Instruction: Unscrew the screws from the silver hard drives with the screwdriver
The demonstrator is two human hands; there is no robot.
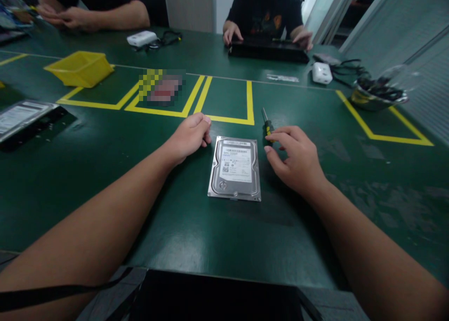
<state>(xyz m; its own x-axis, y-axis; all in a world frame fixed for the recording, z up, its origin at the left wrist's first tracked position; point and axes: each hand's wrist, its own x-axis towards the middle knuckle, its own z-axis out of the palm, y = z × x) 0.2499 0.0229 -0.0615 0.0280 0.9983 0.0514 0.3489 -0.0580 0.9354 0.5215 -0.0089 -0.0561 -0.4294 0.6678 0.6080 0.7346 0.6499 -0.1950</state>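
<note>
A silver hard drive (235,168) lies label-up on the green table (105,162) in front of me. My left hand (191,134) rests on the table just left of the drive's far corner, fingers curled into a loose fist with nothing visible in them. My right hand (294,159) sits to the right of the drive. Its fingers curl over the handle of a black and yellow screwdriver (266,123), whose metal tip points away from me.
Yellow tape boxes (224,120) mark the table beyond the drive. A yellow bin (80,68) and a flat device (24,117) lie at left, a bowl of cables (379,94) at right. Two other people sit across, one with hands on a black laptop (268,50).
</note>
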